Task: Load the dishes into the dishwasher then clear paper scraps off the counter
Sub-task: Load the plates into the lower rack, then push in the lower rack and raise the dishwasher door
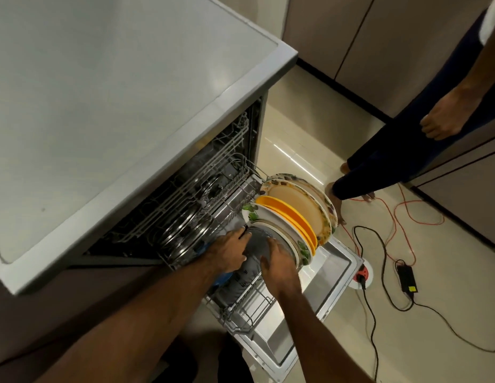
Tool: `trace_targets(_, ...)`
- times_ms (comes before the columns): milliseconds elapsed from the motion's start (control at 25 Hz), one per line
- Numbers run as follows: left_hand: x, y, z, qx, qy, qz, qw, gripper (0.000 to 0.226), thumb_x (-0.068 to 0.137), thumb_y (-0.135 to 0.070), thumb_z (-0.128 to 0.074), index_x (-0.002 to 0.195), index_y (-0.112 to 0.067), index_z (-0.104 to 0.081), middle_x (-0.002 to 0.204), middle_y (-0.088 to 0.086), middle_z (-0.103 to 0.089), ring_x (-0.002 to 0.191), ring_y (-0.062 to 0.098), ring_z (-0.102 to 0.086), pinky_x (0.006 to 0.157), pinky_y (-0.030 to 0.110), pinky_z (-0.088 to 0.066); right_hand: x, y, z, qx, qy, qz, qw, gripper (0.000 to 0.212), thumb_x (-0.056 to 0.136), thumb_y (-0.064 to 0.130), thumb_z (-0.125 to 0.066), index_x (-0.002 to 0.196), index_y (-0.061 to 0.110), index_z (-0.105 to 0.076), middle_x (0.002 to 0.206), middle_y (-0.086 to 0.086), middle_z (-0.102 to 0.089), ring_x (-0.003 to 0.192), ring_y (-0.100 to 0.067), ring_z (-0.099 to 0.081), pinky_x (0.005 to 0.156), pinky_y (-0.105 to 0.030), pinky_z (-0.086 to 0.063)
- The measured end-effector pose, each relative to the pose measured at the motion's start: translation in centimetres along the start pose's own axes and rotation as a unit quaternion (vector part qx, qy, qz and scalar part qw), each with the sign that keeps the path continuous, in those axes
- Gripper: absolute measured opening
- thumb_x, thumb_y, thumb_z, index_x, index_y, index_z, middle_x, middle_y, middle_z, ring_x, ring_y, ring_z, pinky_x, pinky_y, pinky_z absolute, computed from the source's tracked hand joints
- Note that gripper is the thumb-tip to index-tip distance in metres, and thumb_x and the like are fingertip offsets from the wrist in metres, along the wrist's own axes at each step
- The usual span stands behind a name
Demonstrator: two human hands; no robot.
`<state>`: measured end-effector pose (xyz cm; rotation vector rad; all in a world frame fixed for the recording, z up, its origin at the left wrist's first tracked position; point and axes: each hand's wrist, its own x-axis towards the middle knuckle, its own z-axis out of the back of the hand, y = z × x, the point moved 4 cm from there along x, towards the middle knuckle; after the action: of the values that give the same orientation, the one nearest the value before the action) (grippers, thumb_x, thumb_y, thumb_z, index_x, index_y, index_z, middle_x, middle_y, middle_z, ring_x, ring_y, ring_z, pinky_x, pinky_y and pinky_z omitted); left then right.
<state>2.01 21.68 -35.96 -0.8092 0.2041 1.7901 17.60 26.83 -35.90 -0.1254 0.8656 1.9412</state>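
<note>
The dishwasher's lower rack [241,305] is pulled out over the open door [332,275]. Several plates stand on edge in it: a large floral plate [301,205], orange plates [288,214] and white leaf-patterned plates [265,214]. Both my hands hold a grey plate [257,244] at the near end of that row. My left hand [229,250] grips its left edge. My right hand [279,261] grips its right edge. Steel dishes [185,230] stand further left in the rack. A blue item [221,277] shows under my left wrist.
The grey counter top [108,106] spreads over the dishwasher at left. Another person's legs [393,150] and hand [442,117] are at right. Black and orange cables [384,261], a power adapter [406,277] and a floor socket [361,275] lie on the tiled floor.
</note>
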Motion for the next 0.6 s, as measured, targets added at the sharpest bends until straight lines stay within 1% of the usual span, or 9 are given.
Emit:
trace_targets(120,-1.5,0.9,-0.9,-0.013,-0.014,0.018,1.000,0.078,0.101,-0.037,-0.061,0.163,-0.018,-0.019,0.170,0.009,-0.014,0.153,0.030,-0.027,0.122,0.046,-0.032,-0.2,1.3,-0.6,-0.046,0.035,0.039,0.998,0.068,0.104,0.031,-0.059,0.164,0.019,-0.028,0.166,-0.008,-0.038,0.150,-0.028,-0.040,0.122,-0.044,-0.038)
trace_targets(280,-4.8,0.8,-2.5,-0.031,-0.024,0.047,0.998,0.077,0.102,-0.037,-0.059,0.164,-0.017,-0.017,0.171,0.009,-0.013,0.154,0.029,-0.023,0.122,0.042,-0.031,-1.1,2.0,-1.2,-0.098,0.061,0.090,0.989,0.073,0.102,0.028,-0.061,0.165,0.016,-0.025,0.169,-0.011,-0.032,0.154,-0.031,-0.033,0.124,-0.046,-0.035)
trace_targets(360,-7.2,0.1,-3.2,-0.047,-0.029,0.057,0.997,0.076,0.103,-0.036,-0.058,0.164,-0.018,-0.016,0.171,0.008,-0.010,0.155,0.029,-0.020,0.121,0.043,-0.032,-2.1,2.2,-1.7,-0.119,0.070,0.107,0.985,0.074,0.103,0.032,-0.060,0.165,0.015,-0.024,0.170,-0.012,-0.028,0.157,-0.032,-0.027,0.128,-0.047,-0.027)
trace_targets(480,-10.9,-1.4,-4.6,-0.039,-0.037,0.066,0.996,0.078,0.103,-0.038,-0.057,0.164,-0.016,-0.013,0.171,0.010,-0.008,0.156,0.029,-0.019,0.122,0.044,-0.029,-3.9,2.4,-2.6,-0.163,0.076,0.146,0.973,0.072,0.107,0.041,-0.049,0.166,0.012,-0.020,0.173,-0.011,-0.020,0.161,-0.029,-0.015,0.131,-0.046,-0.010)
trace_targets(520,-11.9,-2.0,-5.1,-0.041,-0.044,0.073,0.996,0.079,0.102,-0.038,-0.057,0.164,-0.015,-0.012,0.171,0.010,-0.008,0.156,0.029,-0.019,0.123,0.044,-0.026,-4.6,2.3,-2.8,-0.169,0.073,0.156,0.970,0.072,0.107,0.041,-0.047,0.167,0.012,-0.019,0.174,-0.011,-0.019,0.161,-0.028,-0.013,0.131,-0.045,-0.007)
trace_targets(600,-14.3,-3.2,-6.2,-0.061,-0.067,0.094,0.991,0.080,0.102,-0.039,-0.056,0.164,-0.016,-0.011,0.172,0.009,-0.008,0.156,0.029,-0.017,0.125,0.045,-0.022,-6.6,1.7,-3.2,-0.174,0.070,0.178,0.966,0.071,0.107,0.039,-0.047,0.166,0.010,-0.020,0.173,-0.011,-0.020,0.161,-0.027,-0.014,0.131,-0.046,-0.008)
